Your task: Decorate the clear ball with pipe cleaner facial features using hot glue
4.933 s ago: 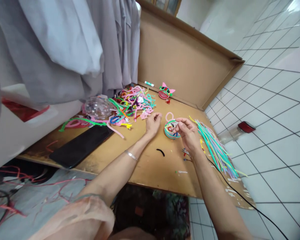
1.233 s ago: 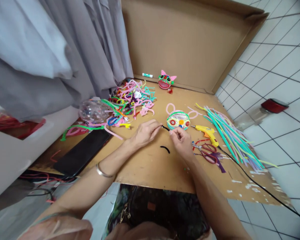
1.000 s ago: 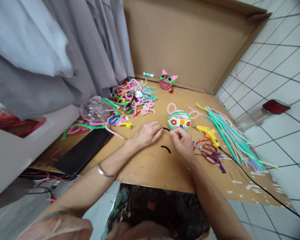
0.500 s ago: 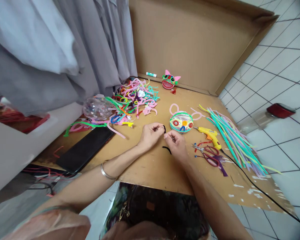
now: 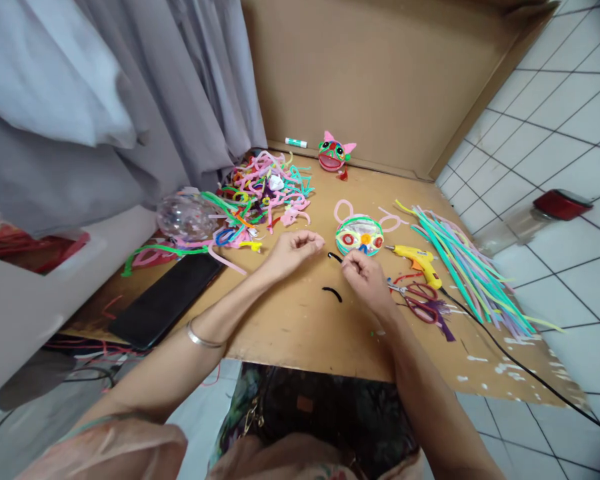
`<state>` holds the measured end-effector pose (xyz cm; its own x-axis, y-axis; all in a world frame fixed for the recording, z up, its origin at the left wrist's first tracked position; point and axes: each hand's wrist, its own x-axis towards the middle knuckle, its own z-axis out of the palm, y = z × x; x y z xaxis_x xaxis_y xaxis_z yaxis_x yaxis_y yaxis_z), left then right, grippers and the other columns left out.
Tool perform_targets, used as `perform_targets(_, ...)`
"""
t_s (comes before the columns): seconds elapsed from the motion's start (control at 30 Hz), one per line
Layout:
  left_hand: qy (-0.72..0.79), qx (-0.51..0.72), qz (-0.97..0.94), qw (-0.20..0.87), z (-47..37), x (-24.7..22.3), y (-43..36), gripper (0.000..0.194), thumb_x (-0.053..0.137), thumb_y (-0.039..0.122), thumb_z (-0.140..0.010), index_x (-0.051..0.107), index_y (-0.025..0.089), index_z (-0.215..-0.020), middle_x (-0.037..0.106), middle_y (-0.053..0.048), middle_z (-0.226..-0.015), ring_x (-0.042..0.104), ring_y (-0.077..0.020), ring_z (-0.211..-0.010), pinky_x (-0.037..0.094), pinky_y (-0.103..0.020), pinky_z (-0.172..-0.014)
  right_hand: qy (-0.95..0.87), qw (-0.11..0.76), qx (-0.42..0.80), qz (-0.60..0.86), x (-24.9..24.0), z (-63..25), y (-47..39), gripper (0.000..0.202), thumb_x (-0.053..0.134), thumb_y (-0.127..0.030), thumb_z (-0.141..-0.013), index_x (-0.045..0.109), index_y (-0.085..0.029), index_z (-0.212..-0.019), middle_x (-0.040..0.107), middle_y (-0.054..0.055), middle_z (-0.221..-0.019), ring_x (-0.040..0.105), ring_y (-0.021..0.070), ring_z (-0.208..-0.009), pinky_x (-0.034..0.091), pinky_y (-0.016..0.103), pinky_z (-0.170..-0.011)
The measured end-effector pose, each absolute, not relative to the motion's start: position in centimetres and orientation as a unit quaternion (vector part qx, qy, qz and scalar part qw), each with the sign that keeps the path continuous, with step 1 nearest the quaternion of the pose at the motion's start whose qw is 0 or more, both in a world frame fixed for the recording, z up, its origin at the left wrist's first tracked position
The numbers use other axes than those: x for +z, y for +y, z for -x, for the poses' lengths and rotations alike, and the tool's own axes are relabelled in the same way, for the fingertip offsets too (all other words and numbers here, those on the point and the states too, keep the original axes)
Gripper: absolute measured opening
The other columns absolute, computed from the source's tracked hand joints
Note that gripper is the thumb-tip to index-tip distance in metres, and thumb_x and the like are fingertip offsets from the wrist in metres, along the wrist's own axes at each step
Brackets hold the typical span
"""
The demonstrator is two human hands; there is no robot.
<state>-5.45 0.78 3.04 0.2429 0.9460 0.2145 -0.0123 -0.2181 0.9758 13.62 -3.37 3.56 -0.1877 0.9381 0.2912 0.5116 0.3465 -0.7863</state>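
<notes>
My right hand pinches a short black pipe cleaner, whose curled end points left. My left hand is just left of it, thumb and fingertips pressed together with nothing visible between them. A second black piece lies curved on the brown table below the hands. Behind my right hand sits a round face with a green rim, red ring eyes, an orange nose and a blue piece under it. Pink loops stand at its top left, and another lies at its right.
A yellow glue gun, red-handled scissors and a bundle of pipe cleaners are at right. Left are a black phone-like slab, a clear ball and tangled pipe cleaners. A finished-looking face stands behind.
My hands have moved apart; the black piece that was between them now stays in my right hand. The camera view has shifted slightly.
</notes>
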Motion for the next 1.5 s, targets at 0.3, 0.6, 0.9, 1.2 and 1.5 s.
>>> perform_targets(0.3,0.343,0.366,-0.673,0.543,5.3,2.7,0.1,0.02,0.067,0.033,-0.076,0.069,0.014,-0.076,0.063,-0.002,-0.065,0.053,-0.0092,-0.056,0.041,-0.021,-0.056,-0.746,0.368,0.246,0.498,4.0,-13.7,-3.3,0.016,0.043,-0.026,-0.083,0.044,-0.021,-0.067,0.037,-0.005,-0.058,0.035,0.0109,-0.056,0.026,0.025,-0.056)
perform_targets(0.6,0.352,0.329,-0.706,0.519,5.5,2.4,0.1,0.017,0.063,0.03,-0.076,0.068,0.014,-0.074,0.063,-0.002,-0.065,0.052,-0.0096,-0.055,0.04,-0.02,-0.053,-0.74,0.387,0.238,0.496,3.9,-13.5,-3.2,0.021,0.042,-0.029,-0.087,0.04,-0.021,-0.067,0.039,-0.004,-0.061,0.036,0.0112,-0.059,0.028,0.026,-0.059)
perform_targets(0.9,0.351,0.323,-0.725,0.497,5.0,2.1,-0.2,0.019,0.063,0.033,-0.074,0.065,0.015,-0.067,0.053,0.003,-0.057,0.041,-0.0074,-0.052,0.031,-0.019,-0.048,-0.737,0.39,0.236,0.499,3.5,-13.4,-3.3,0.025,0.044,-0.032,-0.089,0.041,-0.021,-0.066,0.035,-0.005,-0.057,0.032,0.0104,-0.055,0.025,0.026,-0.055)
perform_targets(1.2,0.383,0.36,-0.631,0.57,4.6,2.4,-0.2,0.014,0.065,0.028,-0.065,0.064,0.014,-0.066,0.057,0.002,-0.056,0.044,-0.0065,-0.047,0.033,-0.019,-0.047,-0.718,0.423,0.236,0.5,3.6,-13.3,-3.4,0.026,0.045,-0.031,-0.089,0.039,-0.022,-0.066,0.031,-0.006,-0.057,0.031,0.0098,-0.054,0.024,0.026,-0.054)
perform_targets(1.5,0.392,0.501,-0.427,0.643,3.0,2.4,-0.7,0.015,0.068,0.024,-0.056,0.063,0.012,-0.064,0.056,0.003,-0.052,0.041,-0.0034,-0.042,0.026,-0.017,-0.042,-0.761,0.416,0.166,0.47,1.9,-11.4,-3.7,0.02,0.043,-0.023,-0.086,0.042,-0.022,-0.066,0.041,-0.004,-0.062,0.035,0.0113,-0.057,0.026,0.026,-0.058)
